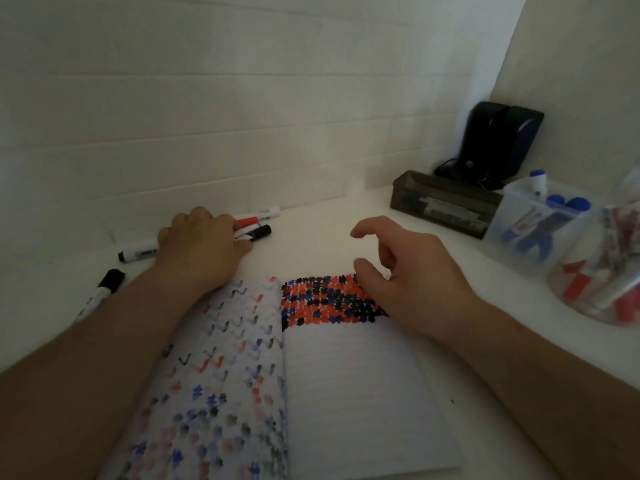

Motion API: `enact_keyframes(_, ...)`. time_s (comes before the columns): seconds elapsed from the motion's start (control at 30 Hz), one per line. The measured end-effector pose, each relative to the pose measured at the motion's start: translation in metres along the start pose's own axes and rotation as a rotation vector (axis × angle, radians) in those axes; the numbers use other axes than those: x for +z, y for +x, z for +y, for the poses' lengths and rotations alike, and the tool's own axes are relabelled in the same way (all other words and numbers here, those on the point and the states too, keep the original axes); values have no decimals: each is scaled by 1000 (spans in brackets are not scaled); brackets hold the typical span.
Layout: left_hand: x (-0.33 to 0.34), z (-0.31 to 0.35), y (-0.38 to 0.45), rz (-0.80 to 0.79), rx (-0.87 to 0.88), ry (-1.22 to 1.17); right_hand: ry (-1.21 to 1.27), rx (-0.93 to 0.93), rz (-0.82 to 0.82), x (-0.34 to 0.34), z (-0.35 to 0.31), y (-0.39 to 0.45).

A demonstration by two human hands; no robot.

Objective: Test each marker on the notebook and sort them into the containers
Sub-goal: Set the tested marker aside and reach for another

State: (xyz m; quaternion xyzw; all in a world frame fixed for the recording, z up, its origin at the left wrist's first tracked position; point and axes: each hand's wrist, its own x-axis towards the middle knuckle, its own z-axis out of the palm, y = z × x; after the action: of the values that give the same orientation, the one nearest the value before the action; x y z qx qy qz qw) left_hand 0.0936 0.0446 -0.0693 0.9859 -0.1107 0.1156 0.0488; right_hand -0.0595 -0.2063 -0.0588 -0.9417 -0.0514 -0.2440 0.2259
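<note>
Our left hand (204, 242) curls onto the far-left cluster of white-barrelled markers (254, 225), axes left-right; right hand (412, 271) loosely spread, empty, farther away.

Both forearms are bare to the frame edge, with no sleeves showing. The left hand (201, 242) and right hand (412, 271) are ungloved.

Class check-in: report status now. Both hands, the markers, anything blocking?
Left hand on loose markers, grip unclear. Right hand empty, fingers loosely curled above notebook. Containers at right. Nothing blocking.
</note>
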Motion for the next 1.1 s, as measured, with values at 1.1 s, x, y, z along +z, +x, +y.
enact_keyframes(1.1, -30, 79, -81, 30, 694, -557, 941, 177, 12, -9, -23, 3)
